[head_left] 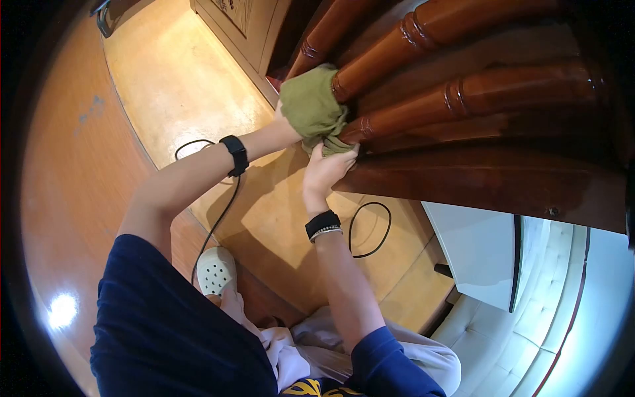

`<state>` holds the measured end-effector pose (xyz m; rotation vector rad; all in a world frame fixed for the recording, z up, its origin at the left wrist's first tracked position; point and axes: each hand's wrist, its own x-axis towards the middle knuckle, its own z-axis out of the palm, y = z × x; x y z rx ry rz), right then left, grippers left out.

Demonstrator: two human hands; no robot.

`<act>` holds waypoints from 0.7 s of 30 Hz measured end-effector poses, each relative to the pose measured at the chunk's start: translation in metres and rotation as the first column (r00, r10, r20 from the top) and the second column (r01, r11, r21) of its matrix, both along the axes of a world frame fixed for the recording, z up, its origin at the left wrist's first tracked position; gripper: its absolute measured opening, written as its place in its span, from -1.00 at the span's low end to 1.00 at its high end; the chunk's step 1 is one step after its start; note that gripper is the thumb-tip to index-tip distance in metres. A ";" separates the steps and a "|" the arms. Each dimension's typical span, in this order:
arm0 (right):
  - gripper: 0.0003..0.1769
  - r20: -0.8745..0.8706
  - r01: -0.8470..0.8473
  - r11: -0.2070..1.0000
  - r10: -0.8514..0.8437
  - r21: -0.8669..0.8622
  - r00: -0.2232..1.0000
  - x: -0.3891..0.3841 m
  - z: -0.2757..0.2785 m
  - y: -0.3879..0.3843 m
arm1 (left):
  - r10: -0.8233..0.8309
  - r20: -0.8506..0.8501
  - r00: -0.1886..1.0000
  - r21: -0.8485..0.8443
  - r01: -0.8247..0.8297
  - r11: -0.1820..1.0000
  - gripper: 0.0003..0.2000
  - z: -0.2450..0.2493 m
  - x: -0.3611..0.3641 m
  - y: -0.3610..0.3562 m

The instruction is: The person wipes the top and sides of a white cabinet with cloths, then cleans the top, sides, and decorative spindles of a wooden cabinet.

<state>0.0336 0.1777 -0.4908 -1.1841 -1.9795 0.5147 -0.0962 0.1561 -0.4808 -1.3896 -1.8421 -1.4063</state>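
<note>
An olive-green cloth (312,102) is bunched around the lower ends of the dark, glossy turned wooden spindles (423,109). My left hand (284,121) grips the cloth from the left, and folds of it cover most of the fingers. Just below, my right hand (327,171) is closed on the hanging part of the cloth, beside the end of the lowest spindle. Its thumb points up against the fabric, while the other fingertips are partly hidden behind the wood and cloth.
A wide dark wooden rail (476,175) runs below the spindles. A wooden cabinet (245,33) stands at the top. A black cable (228,205) loops across the tan floor (165,73) near my pale clog (216,270). At lower right are a white panel (473,245) and tufted pale upholstery (493,337).
</note>
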 end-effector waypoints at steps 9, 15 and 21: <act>-0.24 0.028 -0.136 0.989 0.138 -0.049 0.990 0.009 0.008 -0.003 | -0.104 0.008 0.995 -0.214 0.103 0.971 -0.57 -0.015 -0.004 -0.013; -0.27 0.104 -0.176 0.984 0.179 -0.043 0.978 0.014 0.010 0.002 | -0.045 -0.019 0.999 -0.461 0.031 0.887 -0.65 0.016 0.000 -0.031; -0.28 0.103 -0.171 0.984 0.174 -0.040 0.979 0.019 0.013 -0.007 | -0.139 -0.114 0.984 -0.615 0.040 0.788 -0.76 0.018 -0.008 -0.034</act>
